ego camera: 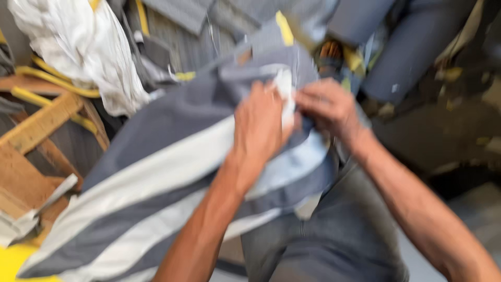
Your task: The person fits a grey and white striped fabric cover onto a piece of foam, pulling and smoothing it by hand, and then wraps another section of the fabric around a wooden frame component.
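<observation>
the left hand (259,125) sits at the middle of the view, its back turned up, fingers curled and pressed together on a small white fabric piece (285,96) that lies at the far edge of a grey garment (156,130). the right hand (329,108) is just to the right of it, touching the same spot, fingers bent down into the cloth; the blur hides whether they pinch the white piece or only the grey fabric beside it. the grey garment runs from the hands down to the near left, draped across the person's lap, with pale grey stripes (151,177) along its length. far left lies a crumpled white cloth (83,47) with yellow straps (52,78) under it, above a wooden frame (36,136). more grey fabric pieces (407,47) are piled at the far right
</observation>
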